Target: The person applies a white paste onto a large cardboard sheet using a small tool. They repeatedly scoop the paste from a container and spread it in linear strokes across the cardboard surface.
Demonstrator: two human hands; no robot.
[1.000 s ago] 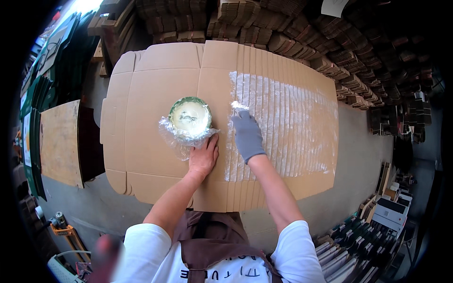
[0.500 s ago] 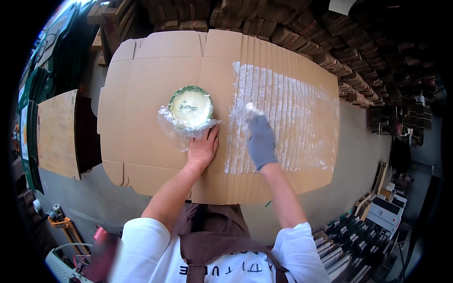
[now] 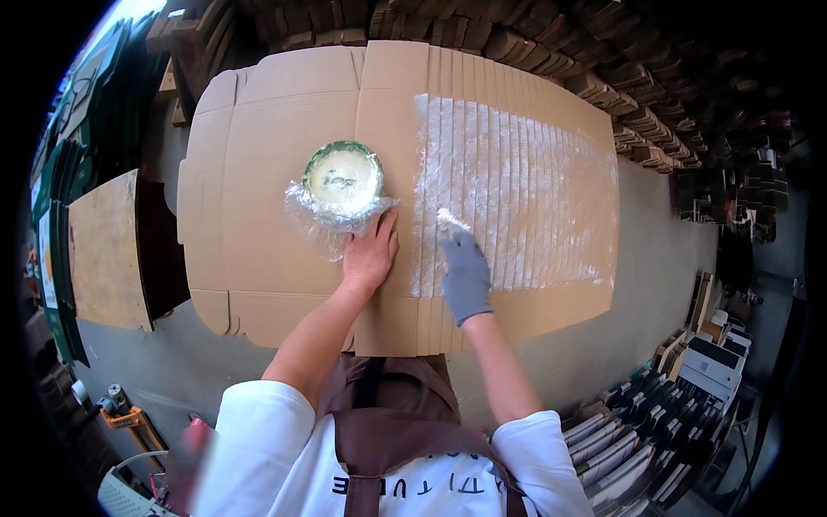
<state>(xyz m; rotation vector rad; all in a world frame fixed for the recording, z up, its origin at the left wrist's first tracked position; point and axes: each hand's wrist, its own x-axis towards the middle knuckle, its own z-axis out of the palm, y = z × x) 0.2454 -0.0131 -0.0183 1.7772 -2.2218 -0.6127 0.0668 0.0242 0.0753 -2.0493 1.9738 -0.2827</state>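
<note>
Head view: gloved right hand [image 3: 465, 274], clamped on a brush [image 3: 450, 219], has slid down to frame center w/ its stroke. Bare left hand [image 3: 370, 255] lies flat, fingers apart, beside the glue bowl [image 3: 343, 177] on the cardboard [image 3: 258, 129].

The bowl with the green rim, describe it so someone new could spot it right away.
On the big flat cardboard sheet, look just beyond the bare left hand. The round green-rimmed bowl of whitish paste sits there in crinkled clear plastic wrap, the only round thing on the board.

Head cam, looks straight down, cardboard sheet [image 3: 284, 155] near.
</note>
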